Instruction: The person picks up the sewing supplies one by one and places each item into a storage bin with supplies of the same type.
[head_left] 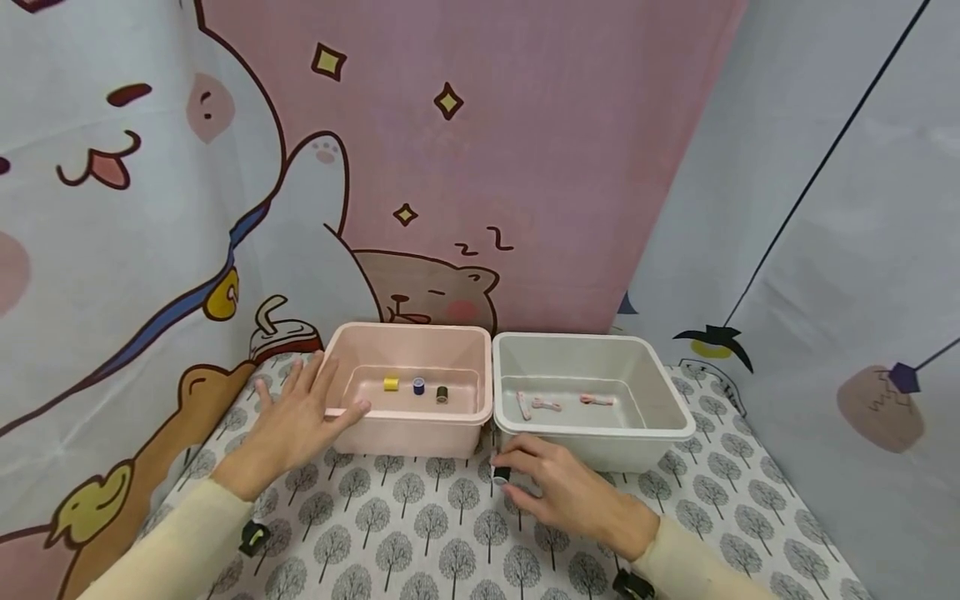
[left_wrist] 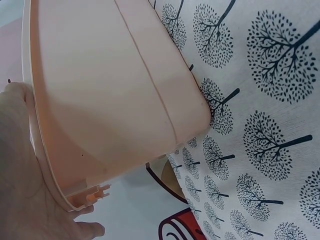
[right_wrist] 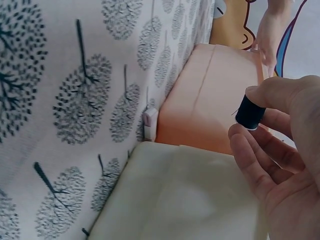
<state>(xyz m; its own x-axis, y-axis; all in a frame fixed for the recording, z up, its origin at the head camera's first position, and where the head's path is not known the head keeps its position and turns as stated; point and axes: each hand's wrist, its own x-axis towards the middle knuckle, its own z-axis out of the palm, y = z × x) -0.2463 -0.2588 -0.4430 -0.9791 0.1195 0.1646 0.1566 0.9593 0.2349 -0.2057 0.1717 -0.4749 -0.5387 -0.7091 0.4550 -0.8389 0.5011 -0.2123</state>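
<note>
My right hand [head_left: 558,487] pinches a small spool of black thread [right_wrist: 250,111] between thumb and fingertips. It is in front of the gap between two bins. My left hand [head_left: 296,421] lies at the near left corner of the pink bin [head_left: 408,429], its fingers spread over the rim, as the left wrist view also shows. Inside that bin lie a yellow spool [head_left: 391,384], a blue spool [head_left: 418,386] and a dark green spool [head_left: 442,394]. The white bin [head_left: 600,433] on the right holds small pinkish strips [head_left: 597,400], apparently folded or tied.
A cloth [head_left: 431,521] printed with grey trees covers the table. Cartoon-printed curtains [head_left: 525,167] hang behind and at the sides. In the right wrist view a small whitish block [right_wrist: 150,123] shows beside the pink bin, near where the two bins meet.
</note>
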